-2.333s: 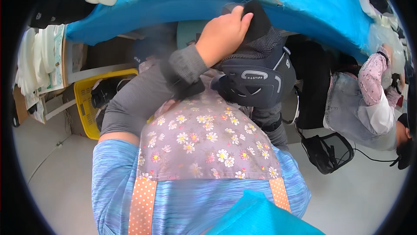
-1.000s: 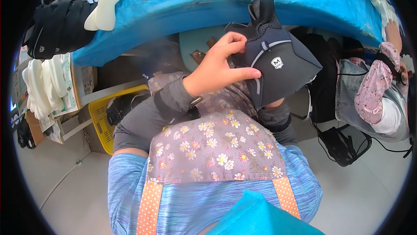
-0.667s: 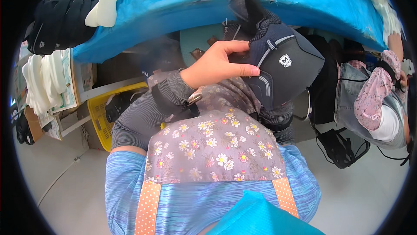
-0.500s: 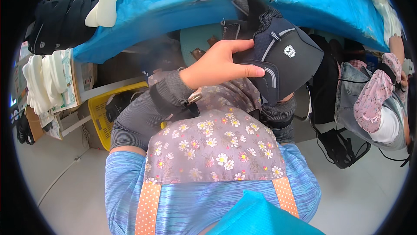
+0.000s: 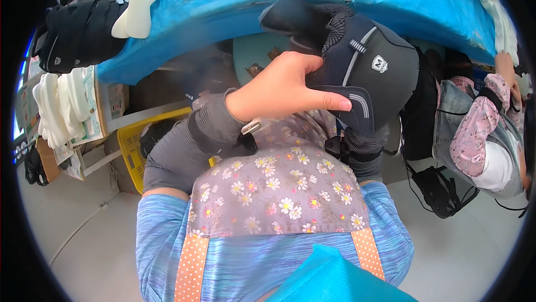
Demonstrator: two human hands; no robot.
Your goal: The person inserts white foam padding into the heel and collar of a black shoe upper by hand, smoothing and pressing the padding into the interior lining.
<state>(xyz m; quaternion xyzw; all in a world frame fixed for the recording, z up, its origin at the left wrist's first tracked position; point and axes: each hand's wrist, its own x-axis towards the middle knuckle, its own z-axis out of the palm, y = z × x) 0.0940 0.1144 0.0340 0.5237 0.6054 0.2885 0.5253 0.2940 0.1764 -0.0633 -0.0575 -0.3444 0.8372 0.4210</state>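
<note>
My left hand (image 5: 285,87) grips a black padded guard (image 5: 371,67) with grey stripes and a small crest, thumb stretched along its lower strap. The guard is held up in front of the blue table's (image 5: 234,0) near edge, its top reaching over the rim. My right forearm in a grey striped sleeve (image 5: 363,154) rises behind the guard, and the right hand itself is hidden by it. A floral apron covers my front below.
More black guards (image 5: 78,31) and white foam pieces (image 5: 137,6) lie on the table's left end. A yellow crate (image 5: 131,145) sits under the table. White foam shapes (image 5: 56,106) hang at the left. Another person in pink floral sleeves (image 5: 480,129) works at the right, above a black mesh bag (image 5: 441,190).
The guard has come up from under the table edge to in front of it and has turned, its crest side now facing me. My left hand moved up with it.
</note>
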